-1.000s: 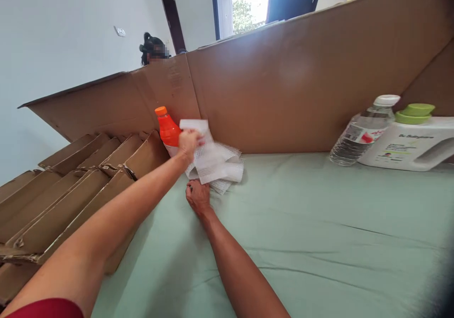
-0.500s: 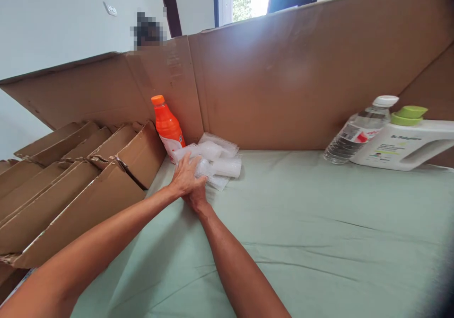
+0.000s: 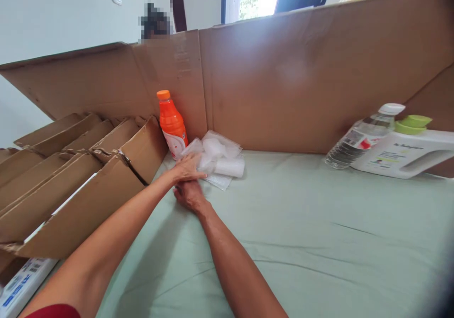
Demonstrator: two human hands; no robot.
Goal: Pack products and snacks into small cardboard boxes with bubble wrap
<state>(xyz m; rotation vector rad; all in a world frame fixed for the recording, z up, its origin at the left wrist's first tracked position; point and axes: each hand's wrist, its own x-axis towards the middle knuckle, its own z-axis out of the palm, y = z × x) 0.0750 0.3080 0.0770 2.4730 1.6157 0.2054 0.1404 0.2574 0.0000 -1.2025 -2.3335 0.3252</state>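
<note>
Your left hand lies flat, fingers stretched out and spread a little, pressing down on the near edge of the pile of bubble wrap; it grips nothing, it only rests on the plastic. Your right hand sits just beneath and behind the left one, knuckles up on the green sheet, partly covered by your left wrist, so you cannot tell whether its fingers are curled around a corner of the wrap or merely lying beside it.

The bubble wrap is a loose, crumpled stack of clear pieces, with one rolled piece lying across its right side. It lies on the green sheet at the foot of the cardboard wall, which stands upright along the far edge of the surface. Just left of the pile, touching or nearly touching it, the orange bottle stands upright with its orange cap on, leaning close to the cardboard.

To your left, a row of folded cardboard boxes stands on edge. Far to the right, well apart from your hands, a clear water bottle lies tilted against a white jug with a green cap
</note>
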